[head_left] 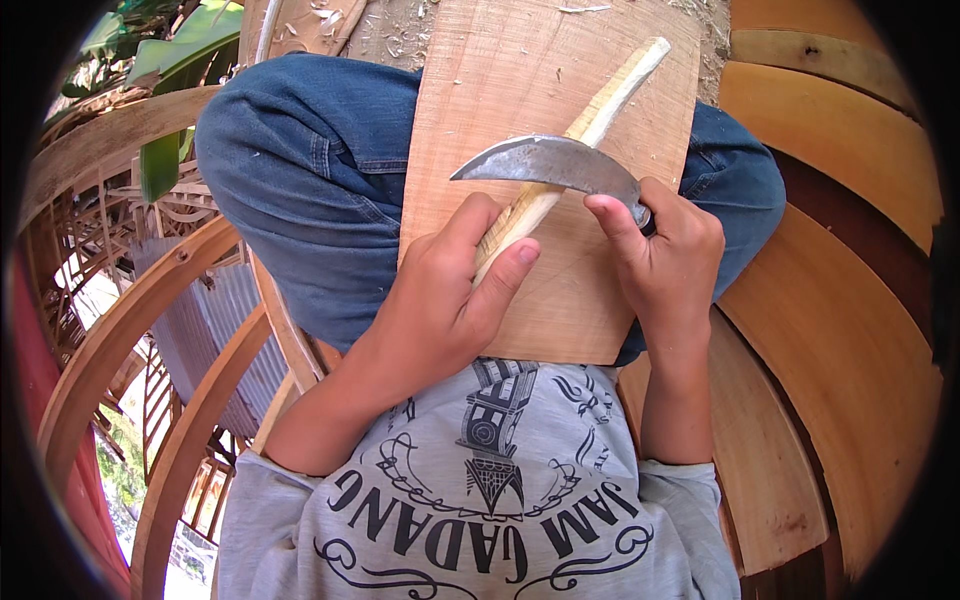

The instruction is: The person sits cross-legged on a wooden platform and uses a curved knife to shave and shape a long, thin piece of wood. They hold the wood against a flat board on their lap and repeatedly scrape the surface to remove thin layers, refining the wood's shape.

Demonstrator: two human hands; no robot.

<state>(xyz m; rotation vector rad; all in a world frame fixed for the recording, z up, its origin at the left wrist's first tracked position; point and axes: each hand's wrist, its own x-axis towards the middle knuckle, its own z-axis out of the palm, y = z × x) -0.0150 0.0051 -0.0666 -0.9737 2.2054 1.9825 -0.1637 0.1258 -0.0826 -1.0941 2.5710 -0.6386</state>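
A pale, whittled wooden stick [627, 88] slants from lower left to upper right above a flat wooden board [480, 110] across my lap. My left hand [450, 275] is closed around the stick's lower end, thumb along its side. My right hand [667, 245] grips a curved knife [545, 160] with a grey metal blade; the fingers hide most of its dark handle. The thumb presses near the base of the blade. The blade crosses over the middle of the stick, its pointed tip toward the left. Whether the edge touches the wood I cannot tell.
My legs in blue jeans [290, 180] are bent on both sides of the board. Wood shavings [325, 18] lie around its far end. Curved wooden planks [830, 270] rise at the right. Wooden ribs [150, 330] with open gaps stand at the left, with green leaves [190, 45] beyond.
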